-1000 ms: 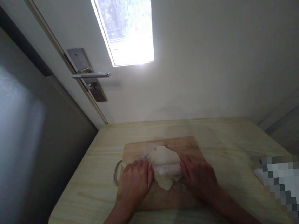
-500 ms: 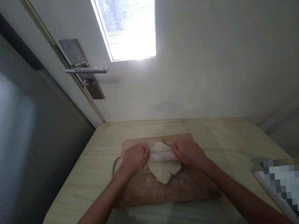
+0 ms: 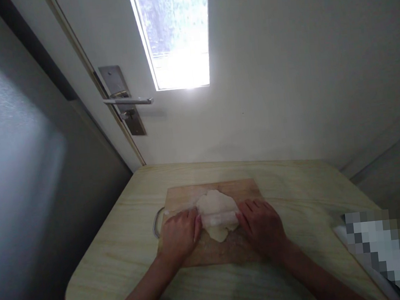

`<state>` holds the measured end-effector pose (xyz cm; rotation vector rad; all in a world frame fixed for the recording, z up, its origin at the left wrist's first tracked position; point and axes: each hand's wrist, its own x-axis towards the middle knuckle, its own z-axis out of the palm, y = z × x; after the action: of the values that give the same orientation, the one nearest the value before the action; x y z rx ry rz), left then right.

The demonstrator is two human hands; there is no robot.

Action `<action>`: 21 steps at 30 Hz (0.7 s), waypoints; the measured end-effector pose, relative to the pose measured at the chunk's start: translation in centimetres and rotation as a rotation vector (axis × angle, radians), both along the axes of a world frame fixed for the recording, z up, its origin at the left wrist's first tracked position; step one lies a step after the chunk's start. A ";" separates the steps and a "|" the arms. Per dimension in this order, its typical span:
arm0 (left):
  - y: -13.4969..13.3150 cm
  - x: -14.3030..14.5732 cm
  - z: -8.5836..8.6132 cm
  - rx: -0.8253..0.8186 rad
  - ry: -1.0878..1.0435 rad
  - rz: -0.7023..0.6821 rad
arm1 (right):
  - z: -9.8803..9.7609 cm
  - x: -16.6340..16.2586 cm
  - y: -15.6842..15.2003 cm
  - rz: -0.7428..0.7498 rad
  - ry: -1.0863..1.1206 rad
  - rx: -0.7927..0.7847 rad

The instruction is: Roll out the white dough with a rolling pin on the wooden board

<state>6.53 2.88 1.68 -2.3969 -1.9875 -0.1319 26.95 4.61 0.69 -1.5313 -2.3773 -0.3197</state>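
Observation:
A flat, uneven sheet of pale dough (image 3: 215,200) lies on a wooden cutting board (image 3: 224,256). Across its lower half rests a floured rolling pin (image 3: 221,218), set sideways. My left hand (image 3: 180,233) is closed on the pin's left end, and my right hand (image 3: 263,224) on its right end. Both pin ends are hidden by my fingers. Dough shows above and below the pin, with a ragged lower edge. Traces of flour mark the board around it.
The board lies on a light wood-grain table (image 3: 114,252), its metal handle (image 3: 156,222) at the left. A white door (image 3: 268,91) with a lever handle (image 3: 130,101) stands behind. At the lower right is a pale object (image 3: 359,257), partly pixelated.
My hands have brought the rolling pin down over the dough, closer to me. More dough now shows above the pin. The camera view has shifted slightly.

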 end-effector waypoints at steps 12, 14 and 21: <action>4.8 -0.4 0.6 -0.206 0.021 0.064 | 2.0 -1.2 3.9 -0.086 -0.134 -0.254; 4.7 -0.4 1.0 -0.187 0.021 0.046 | 2.2 -1.2 3.8 -0.080 -0.125 -0.248; 4.7 -0.6 2.6 -0.072 0.041 0.019 | 3.2 -1.1 3.9 -0.021 -0.101 -0.191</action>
<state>5.93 7.62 4.25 -2.4020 -2.0304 -0.0115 25.86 8.51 3.85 -1.6606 -2.5347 -0.1822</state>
